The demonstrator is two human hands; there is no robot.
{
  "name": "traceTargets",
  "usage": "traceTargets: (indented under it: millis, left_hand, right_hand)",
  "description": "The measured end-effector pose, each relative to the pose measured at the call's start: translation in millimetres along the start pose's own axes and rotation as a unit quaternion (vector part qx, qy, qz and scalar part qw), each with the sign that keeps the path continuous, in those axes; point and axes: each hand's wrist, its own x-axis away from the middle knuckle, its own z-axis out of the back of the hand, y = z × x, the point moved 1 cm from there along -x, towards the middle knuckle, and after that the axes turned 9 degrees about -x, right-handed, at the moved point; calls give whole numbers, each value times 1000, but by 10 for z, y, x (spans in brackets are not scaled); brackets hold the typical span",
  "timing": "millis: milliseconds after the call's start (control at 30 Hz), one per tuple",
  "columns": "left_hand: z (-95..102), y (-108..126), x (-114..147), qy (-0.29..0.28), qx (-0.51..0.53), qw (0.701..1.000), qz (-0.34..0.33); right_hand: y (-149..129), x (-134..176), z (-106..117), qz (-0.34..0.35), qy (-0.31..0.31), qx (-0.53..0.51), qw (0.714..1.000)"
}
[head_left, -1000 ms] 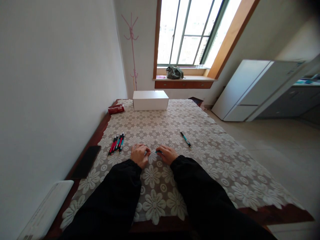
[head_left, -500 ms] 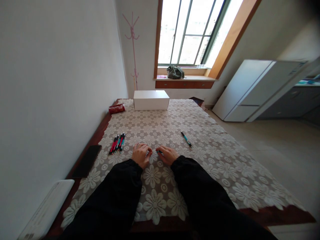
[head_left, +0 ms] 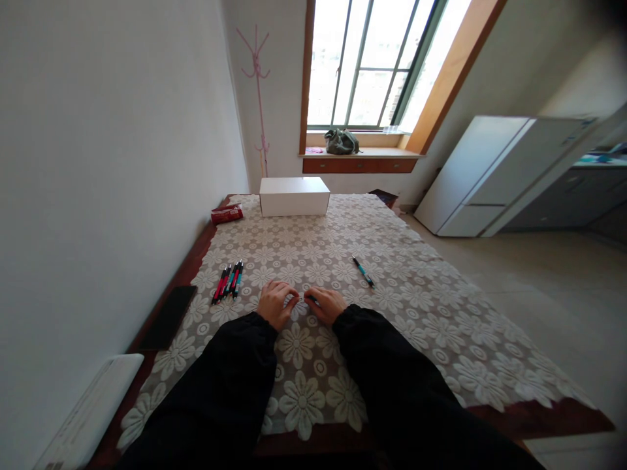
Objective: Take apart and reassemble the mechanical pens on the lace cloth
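Over the flowered tablecloth (head_left: 304, 398), my two hands face each other with fingertips a small gap apart. My left hand (head_left: 275, 304) is closed in a pinch of thumb and forefinger; whatever it pinches is too small to make out. Between the curled fingers of my right hand (head_left: 329, 305) is a short dark pen part (head_left: 312, 298), mostly hidden by them. Beyond that hand, to the right, a teal and black pen (head_left: 363, 271) lies on the cloth. To the left of my left hand several red or teal pens (head_left: 228, 282) lie side by side.
A white box (head_left: 294, 198) stands at the table's far end, with a red packet (head_left: 226, 214) on its left. Along the left edge lie a black flat phone-like slab (head_left: 170, 318) and a white plastic device (head_left: 93, 411), close to the wall.
My hands stay almost in place, their fingertips slightly closer together. The teal bit seen at my right fingertips is now covered. The whole view has shifted slightly.
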Motion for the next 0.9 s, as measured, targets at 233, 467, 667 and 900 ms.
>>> traceTargets:
  millis: [233, 467, 667, 900]
  left_hand:
    - [9, 2, -7, 23, 5, 1000, -6]
    - [123, 4, -11, 30, -33, 998, 43]
    - [142, -164, -11, -39, -106, 983, 144]
    - [119, -232, -7, -54, -117, 982, 141]
  right_hand:
    - [33, -5, -10, -25, 0, -29, 999]
    - [39, 0, 12, -29, 28, -46, 998]
    - [62, 0, 4, -42, 39, -42, 997]
    - [48, -8, 26, -69, 23, -28, 997]
